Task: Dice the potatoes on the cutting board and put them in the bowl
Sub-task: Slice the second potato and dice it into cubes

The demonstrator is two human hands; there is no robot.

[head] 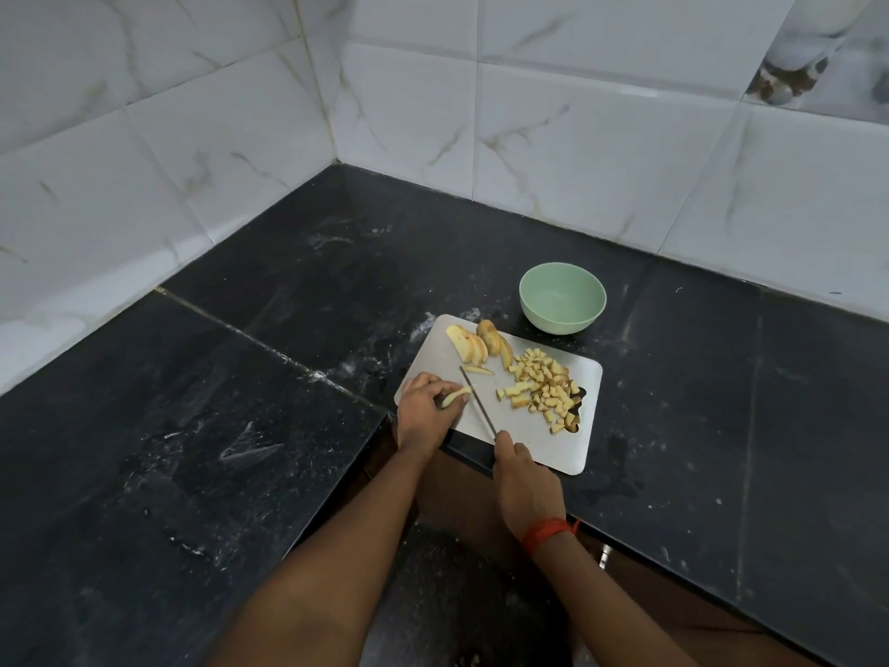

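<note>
A white cutting board (524, 421) lies on the black counter. My left hand (425, 414) pinches a thin potato strip (456, 396) at the board's left edge. My right hand (522, 479) grips the handle of a knife (476, 399), whose blade lies just right of that strip. Another strip (478, 371) lies beyond the blade tip. Potato slices (469, 345) and a potato piece with skin (489, 337) sit at the board's far end. A pile of diced potato (543, 387) covers the board's right side. A pale green bowl (562, 304) stands behind the board, nothing in it.
The black stone counter (269, 358) forms a corner, with white marble-look tiled walls (601, 137) behind and to the left. The board's near end overhangs the counter's inner edge (469, 450). A red thread band (546, 531) circles my right wrist.
</note>
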